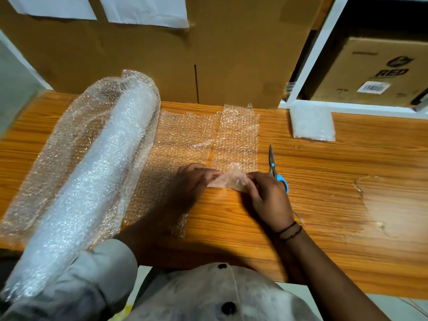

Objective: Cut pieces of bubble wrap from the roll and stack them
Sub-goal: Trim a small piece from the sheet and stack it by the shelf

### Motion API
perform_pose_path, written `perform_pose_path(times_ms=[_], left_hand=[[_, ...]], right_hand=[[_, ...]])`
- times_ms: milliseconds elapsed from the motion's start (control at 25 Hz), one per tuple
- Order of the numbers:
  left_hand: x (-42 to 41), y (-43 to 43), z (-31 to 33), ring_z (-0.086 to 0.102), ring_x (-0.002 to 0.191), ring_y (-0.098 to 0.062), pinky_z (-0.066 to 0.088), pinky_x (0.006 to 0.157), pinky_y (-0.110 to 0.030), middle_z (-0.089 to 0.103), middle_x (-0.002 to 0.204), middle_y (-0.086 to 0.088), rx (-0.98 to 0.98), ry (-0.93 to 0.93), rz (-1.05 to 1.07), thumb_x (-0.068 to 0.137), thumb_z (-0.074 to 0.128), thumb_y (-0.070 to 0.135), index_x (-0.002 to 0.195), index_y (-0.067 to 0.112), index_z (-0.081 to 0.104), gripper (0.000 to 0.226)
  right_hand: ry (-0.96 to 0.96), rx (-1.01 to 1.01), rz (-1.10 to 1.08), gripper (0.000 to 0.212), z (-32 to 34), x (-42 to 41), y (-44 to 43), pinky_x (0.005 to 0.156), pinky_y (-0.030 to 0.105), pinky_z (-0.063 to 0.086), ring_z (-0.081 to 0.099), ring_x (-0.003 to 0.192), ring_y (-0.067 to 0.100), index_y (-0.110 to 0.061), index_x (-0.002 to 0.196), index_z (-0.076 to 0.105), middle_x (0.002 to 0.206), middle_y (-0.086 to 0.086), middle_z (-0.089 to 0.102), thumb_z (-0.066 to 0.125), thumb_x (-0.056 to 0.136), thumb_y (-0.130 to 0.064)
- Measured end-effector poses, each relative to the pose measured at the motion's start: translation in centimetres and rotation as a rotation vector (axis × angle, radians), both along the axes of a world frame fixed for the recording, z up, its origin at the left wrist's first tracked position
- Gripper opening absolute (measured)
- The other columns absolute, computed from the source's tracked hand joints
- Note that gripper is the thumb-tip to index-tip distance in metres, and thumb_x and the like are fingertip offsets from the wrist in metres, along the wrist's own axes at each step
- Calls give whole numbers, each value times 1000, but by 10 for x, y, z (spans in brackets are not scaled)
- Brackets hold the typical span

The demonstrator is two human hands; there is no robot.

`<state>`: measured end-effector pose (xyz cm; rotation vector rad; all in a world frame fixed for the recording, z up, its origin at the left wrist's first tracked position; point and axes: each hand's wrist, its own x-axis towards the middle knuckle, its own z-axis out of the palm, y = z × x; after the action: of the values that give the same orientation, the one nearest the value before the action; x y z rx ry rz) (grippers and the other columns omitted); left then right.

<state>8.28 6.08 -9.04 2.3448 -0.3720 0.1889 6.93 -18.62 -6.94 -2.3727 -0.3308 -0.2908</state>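
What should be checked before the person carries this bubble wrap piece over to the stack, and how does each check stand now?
1. Grip: left hand and right hand both pinch the near end of the cut strip: ok.
2. Strip free of the unrolled sheet: a gap runs along its left edge, but the near end is hidden by the hands: cannot tell.
3. Scissors set down on the table, out of both hands: ok.
4. Stack in place at the far right, with bare table between it and the strip: ok.
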Motion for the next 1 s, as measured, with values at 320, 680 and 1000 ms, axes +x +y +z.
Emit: perform_pose_path(times_ms=[320,680,1000], left_hand=[[6,-3,-4,67,106,-11,60,90,-45,62,123,9,-182,71,103,87,77,40,155,34,40,77],[8,3,-9,64,94,-10,58,84,-44,66,99,10,-218,54,113,88,79,30,153,34,43,74],[9,4,-14,55,110,-15,55,88,-41,51,115,7,-173,-55,80,84,79,15,122,28,71,40]], right_hand=[[179,152,-324,39,4,50,19,72,42,51,70,87,38,-15,132,63,84,11,74,69,98,-32],[23,-84,-329,51,-14,15,21,73,50,53,68,80,41,-13,139,53,87,13,73,64,90,-24],[-89,-257,-222,49,-4,1,26,94,46,44,53,119,33,-16,137,61,130,11,60,63,89,-29]])
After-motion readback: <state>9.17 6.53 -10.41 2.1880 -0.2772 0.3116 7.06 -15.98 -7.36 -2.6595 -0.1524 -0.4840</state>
